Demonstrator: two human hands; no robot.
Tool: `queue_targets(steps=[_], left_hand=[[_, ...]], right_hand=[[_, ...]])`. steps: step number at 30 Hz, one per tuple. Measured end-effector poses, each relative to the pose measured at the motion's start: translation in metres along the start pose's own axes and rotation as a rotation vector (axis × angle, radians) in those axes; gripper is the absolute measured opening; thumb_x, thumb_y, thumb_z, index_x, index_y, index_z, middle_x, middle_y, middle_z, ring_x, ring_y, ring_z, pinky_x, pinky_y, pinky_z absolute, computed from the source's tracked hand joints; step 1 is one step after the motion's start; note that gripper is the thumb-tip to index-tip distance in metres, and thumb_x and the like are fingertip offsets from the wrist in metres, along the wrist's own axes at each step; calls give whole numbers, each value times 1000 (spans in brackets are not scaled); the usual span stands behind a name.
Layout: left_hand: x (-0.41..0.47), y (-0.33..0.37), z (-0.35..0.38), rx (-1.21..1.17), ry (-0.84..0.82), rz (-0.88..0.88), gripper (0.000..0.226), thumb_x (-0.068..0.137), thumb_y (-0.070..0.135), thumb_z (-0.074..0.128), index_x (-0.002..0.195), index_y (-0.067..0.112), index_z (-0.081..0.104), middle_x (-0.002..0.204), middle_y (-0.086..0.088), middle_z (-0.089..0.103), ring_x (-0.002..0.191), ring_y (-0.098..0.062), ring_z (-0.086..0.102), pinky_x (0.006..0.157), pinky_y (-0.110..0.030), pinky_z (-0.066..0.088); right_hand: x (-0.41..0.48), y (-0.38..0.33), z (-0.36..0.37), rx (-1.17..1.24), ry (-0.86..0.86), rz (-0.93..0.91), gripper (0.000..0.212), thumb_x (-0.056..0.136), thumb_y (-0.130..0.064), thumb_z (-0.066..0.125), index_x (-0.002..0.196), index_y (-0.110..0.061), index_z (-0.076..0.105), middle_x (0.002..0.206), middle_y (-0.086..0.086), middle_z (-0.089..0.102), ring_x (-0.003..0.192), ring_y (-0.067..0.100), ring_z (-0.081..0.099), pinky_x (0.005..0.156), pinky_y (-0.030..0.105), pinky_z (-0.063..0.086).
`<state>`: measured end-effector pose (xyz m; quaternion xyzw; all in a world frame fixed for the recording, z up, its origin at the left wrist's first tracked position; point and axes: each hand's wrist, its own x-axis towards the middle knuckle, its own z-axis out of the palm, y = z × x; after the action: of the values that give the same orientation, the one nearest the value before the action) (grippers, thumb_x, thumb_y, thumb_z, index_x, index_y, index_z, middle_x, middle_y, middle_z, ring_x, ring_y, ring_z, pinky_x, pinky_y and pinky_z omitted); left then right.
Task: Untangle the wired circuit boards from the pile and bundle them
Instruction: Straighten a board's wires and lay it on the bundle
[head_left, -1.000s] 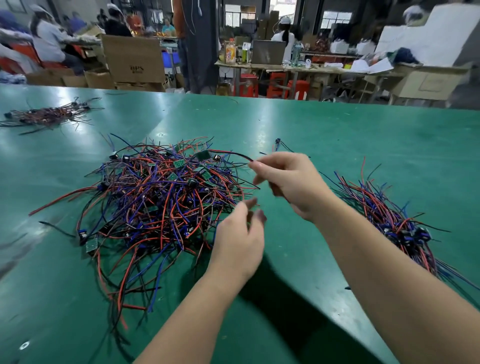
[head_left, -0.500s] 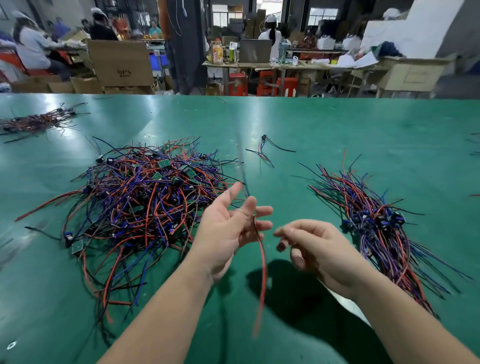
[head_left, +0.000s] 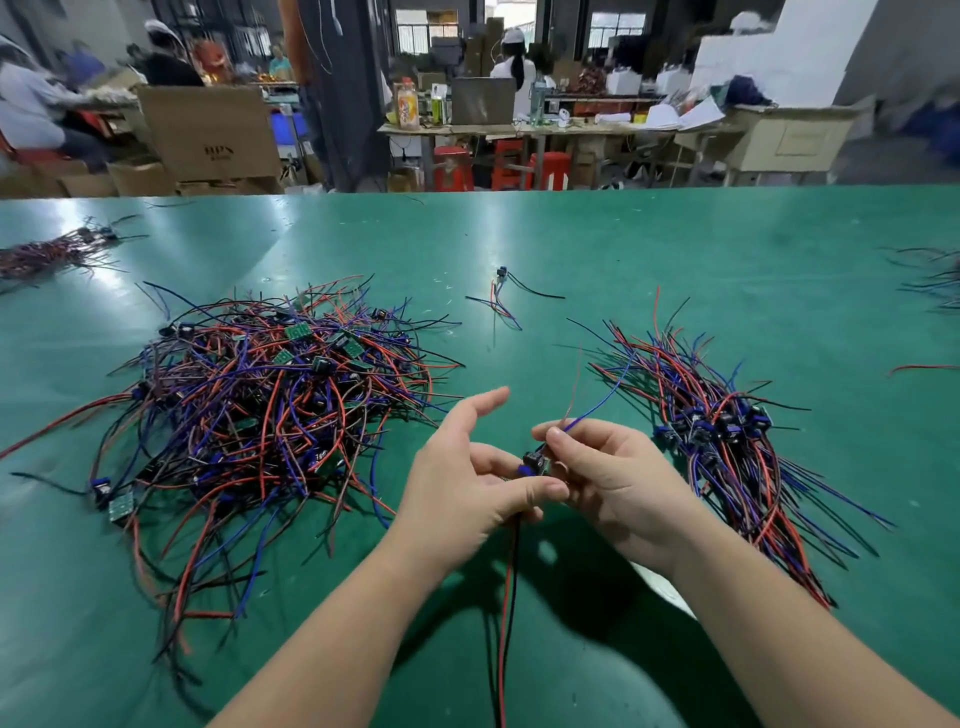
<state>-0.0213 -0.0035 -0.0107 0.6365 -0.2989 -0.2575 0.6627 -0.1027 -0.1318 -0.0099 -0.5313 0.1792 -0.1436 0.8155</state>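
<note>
Pinching one freed wired board (head_left: 535, 462) at centre betw left hand (head_left: 467, 488) & right hand (head_left: 618, 478), w/ aligned bundle (head_left: 727, 452) at 3 o'clock on bench (head_left: 623, 249), bigger tangled pile (head_left: 270, 405) at 9 o'clock unsorted, so prob under half done.

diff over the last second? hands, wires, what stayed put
The right hand moved from the tangled pile of red, blue and black wired boards back to the left hand. The left hand, open half a second ago, now grips one small wired circuit board; the right hand pinches its blue wire. Pile, sorted bundle at right and green table unchanged.
</note>
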Motion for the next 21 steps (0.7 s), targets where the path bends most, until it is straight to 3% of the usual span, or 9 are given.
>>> queue_targets(steps=[5, 10, 14, 18, 21], left_hand=[[1, 0, 2, -110, 40, -76, 61, 48, 34, 83, 101, 14, 60, 73, -3, 73, 64, -20, 71, 54, -26, 54], [3, -8, 1, 0, 87, -11, 27, 63, 8, 85, 81, 14, 66, 72, 0, 73, 62, -14, 67, 54, -26, 54], [3, -10, 6, 63, 103, 30, 30, 61, 6, 87, 77, 11, 62, 66, -2, 69, 54, -13, 61, 53, -28, 55], [1, -5, 10, -96, 106, -68, 45, 49, 35, 84, 77, 7, 63, 64, -6, 69, 57, -18, 65, 55, -26, 56], [2, -5, 9, -132, 116, -100, 31, 62, 22, 82, 78, 3, 64, 63, -12, 69, 56, -18, 66, 54, -24, 54]], right_hand=[[3, -3, -3, 87, 28, -40, 14, 70, -14, 62, 81, -5, 66, 61, 3, 61, 53, 8, 55, 51, 16, 44], [5, -1, -3, 86, 42, -35, 16, 65, -14, 67, 79, -8, 67, 60, -1, 62, 51, 6, 55, 50, 15, 44], [6, 1, -2, 44, 51, -31, 20, 60, -12, 70, 79, -8, 67, 62, -1, 65, 53, 6, 58, 49, 14, 43], [7, -1, -4, 92, 51, -9, 27, 58, -6, 70, 85, -6, 69, 62, 0, 63, 53, 7, 60, 50, 14, 44], [8, -1, -3, 99, 74, 12, 30, 56, -5, 71, 86, -7, 69, 62, 1, 59, 50, 8, 59, 47, 14, 40]])
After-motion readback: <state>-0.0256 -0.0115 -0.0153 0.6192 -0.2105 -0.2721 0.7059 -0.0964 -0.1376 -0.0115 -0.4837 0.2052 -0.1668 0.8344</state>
